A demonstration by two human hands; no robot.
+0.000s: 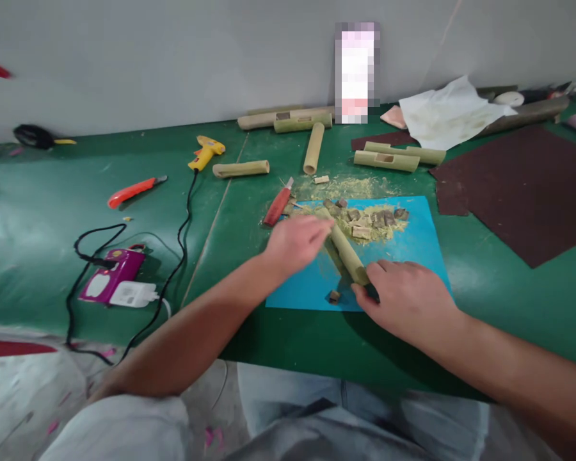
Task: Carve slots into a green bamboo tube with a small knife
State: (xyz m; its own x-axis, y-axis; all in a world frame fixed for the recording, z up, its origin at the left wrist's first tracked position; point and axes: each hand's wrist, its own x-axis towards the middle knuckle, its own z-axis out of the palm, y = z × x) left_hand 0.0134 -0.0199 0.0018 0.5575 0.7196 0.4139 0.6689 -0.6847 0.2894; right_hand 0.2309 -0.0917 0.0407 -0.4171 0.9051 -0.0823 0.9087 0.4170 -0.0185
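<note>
My left hand (300,243) is closed around the far end of a pale green bamboo tube (349,255), which slants over a blue sheet (288,293). At the tube's near end, my right hand (410,293) is curled, thumb below and fingers above. A dark piece (372,292) shows between that thumb and the fingers; its kind is unclear. Bamboo shavings and several small cut blocks (361,232) lie beyond the tube. One more block (334,296) sits near the sheet's front edge. Beside my left hand is a red-handled knife (278,205).
Cut bamboo tubes (386,161) lie toward the wall. On the left are a yellow glue gun (206,152), an orange utility knife (134,191) and a purple power strip (112,275) with cords. Dark brown sheets (523,186) and white paper (454,115) lie right.
</note>
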